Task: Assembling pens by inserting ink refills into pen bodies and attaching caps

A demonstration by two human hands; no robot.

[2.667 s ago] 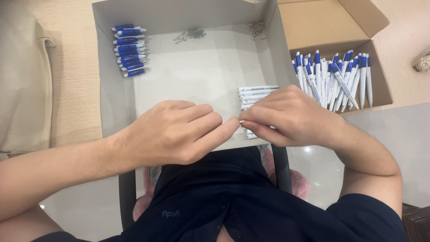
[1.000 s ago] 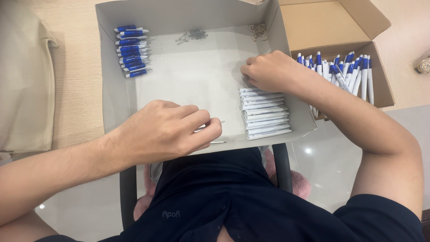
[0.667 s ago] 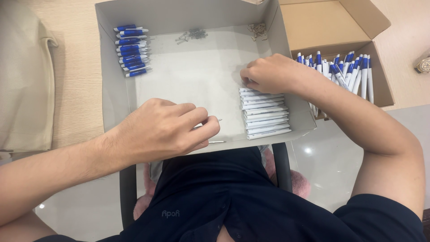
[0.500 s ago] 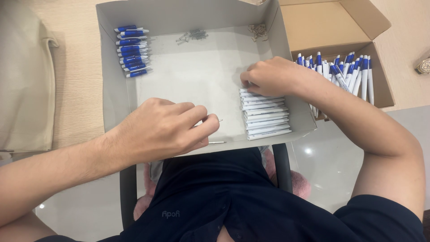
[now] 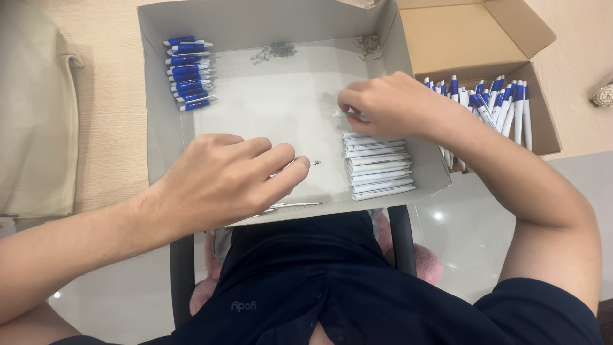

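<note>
Two bare hands work over a shallow grey cardboard tray (image 5: 159, 128) that sits in front of the person. The left hand (image 5: 223, 179) rests near the front edge of the tray with its fingers curled together, and it pinches a thin silver pen refill (image 5: 306, 165) whose small tip pokes out past the fingertips. Another thin metal rod (image 5: 290, 206) lies on the tray floor just under that hand. The right hand (image 5: 383, 105) is farther back, on the right side of the tray, and its fingertips are pressed together on a white pen barrel (image 5: 341, 114) right above a neat row of white pen barrels (image 5: 378, 166). The row lies side by side against the right wall of the tray. A stack of blue pen caps (image 5: 188, 73) lies in the back left corner. A small heap of tiny metal springs (image 5: 274, 51) lies near the back wall. An open brown cardboard box (image 5: 447, 38) stands just beside the tray on the right, and blue and white pens (image 5: 498, 105) lie inside it.
</note>
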